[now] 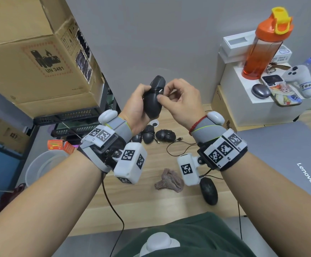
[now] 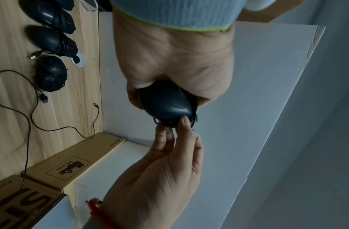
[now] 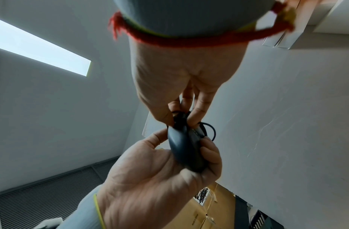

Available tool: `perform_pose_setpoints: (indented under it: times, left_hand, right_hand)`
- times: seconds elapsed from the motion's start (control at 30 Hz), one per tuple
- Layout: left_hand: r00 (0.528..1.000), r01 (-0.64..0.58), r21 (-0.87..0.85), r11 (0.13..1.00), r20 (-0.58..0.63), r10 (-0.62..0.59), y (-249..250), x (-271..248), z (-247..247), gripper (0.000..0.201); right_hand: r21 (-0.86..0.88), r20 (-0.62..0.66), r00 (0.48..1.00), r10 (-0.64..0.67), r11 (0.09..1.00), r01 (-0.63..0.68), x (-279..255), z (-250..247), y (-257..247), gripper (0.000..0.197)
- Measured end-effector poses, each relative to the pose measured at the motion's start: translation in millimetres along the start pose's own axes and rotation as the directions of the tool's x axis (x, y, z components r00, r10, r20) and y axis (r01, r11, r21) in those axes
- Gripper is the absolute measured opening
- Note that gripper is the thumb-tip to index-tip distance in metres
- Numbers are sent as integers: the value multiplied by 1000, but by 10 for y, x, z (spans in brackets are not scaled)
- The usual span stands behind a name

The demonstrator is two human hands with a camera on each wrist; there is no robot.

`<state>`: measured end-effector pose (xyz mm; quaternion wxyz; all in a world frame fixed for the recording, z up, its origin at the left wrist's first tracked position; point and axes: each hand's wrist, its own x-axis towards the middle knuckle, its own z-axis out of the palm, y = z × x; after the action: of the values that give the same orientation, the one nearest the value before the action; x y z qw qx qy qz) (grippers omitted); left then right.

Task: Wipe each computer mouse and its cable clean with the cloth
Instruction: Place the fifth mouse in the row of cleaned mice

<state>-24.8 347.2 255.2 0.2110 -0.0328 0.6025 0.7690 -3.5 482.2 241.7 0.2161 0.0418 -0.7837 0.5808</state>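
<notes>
Aloft, left hand (image 1: pixel 135 106) around mouse (image 1: pixel 152 101), right hand (image 1: pixel 183 101) pinching its cable (image 1: pixel 155 89).

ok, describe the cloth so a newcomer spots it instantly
Start at the grey Lenovo laptop on the wooden desk; look toward the desk's middle, past the lone black mouse. The cloth lies there crumpled: the only soft, brownish-pink thing among hard black mice and cables.
</notes>
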Motion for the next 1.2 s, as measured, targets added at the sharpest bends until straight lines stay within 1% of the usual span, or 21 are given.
perform_pose_setpoints:
  times: [0.1, 0.17, 0.27, 0.33, 0.4, 0.43, 0.5, 0.53, 0.63, 0.7, 0.77, 0.9, 1.03, 1.13, 1.17, 1.2]
  left_hand:
    - [999, -23, -20, 1000, -23, 22, 23, -17, 42, 28]
    - [1000, -24, -27, 999, -10, 24, 28, -32, 67, 31]
    - [1000, -11, 32, 999, -7, 11, 23, -51, 71, 35]
    - [999, 8, 77, 997, -37, -6, 18, -46, 52, 34]
    - [997, 34, 108, 994, -67, -27, 10, -37, 22, 30]
    - [996, 49, 122, 991, -79, -40, 8, -37, 7, 28]
    - [993, 86, 149, 985, -97, -72, 0, -47, -13, 29]
    - [991, 106, 162, 981, -102, -91, -6, -52, -27, 30]
    - [985, 157, 232, 960, -106, -136, -39, -79, -75, 30]
    - [982, 182, 296, 938, -96, -160, -57, -117, -81, 29]
    - [983, 182, 376, 909, -79, -165, -75, -162, -59, 35]
    - [989, 145, 464, 874, -63, -131, -113, -194, -17, 40]
    - [992, 129, 552, 824, -79, -102, -147, -170, -70, 46]
    - [989, 134, 636, 760, -42, -139, -186, -170, -95, 54]
    - [987, 144, 647, 749, -34, -160, -202, -173, -93, 54]
    - [983, 154, 630, 761, -23, -180, -219, -179, -91, 52]
  right_hand:
    - [13, -26, 1000, 2, 1000, -1, 12, -17, 2, 19]
    - [17, -26, 1000, -13, 1000, 13, 8, -18, 7, 19]
    - [7, -22, 1000, -21, 1000, 21, 18, -23, 23, 25]
    - [33, 11, 999, -42, 999, 42, 22, -34, 18, 27]
    - [9, 35, 996, -79, 997, 78, 16, -36, 27, 22]
    - [-5, 46, 996, -77, 997, 78, 16, -38, 28, 19]
    - [3, 85, 996, -4, 1000, 4, 26, -61, 33, 22]
    - [30, 135, 990, 45, 998, -49, 32, -80, 30, 23]
    - [140, 312, 939, 146, 970, -197, 39, -164, 17, 14]
    - [125, 360, 917, 173, 965, -232, 51, -201, 33, 15]
    - [78, 345, 922, 178, 973, -216, 69, -199, 50, 17]
    - [3, 292, 937, 191, 980, -201, 87, -137, 79, 19]
    - [-60, 332, 925, 187, 982, -178, 42, -91, 79, 21]
    - [-102, 322, 929, 185, 982, -160, 50, -66, 98, 22]
    - [-130, 307, 935, 179, 981, -145, 63, -63, 121, 23]
    - [-164, 304, 936, 179, 977, -134, 76, -52, 158, 25]
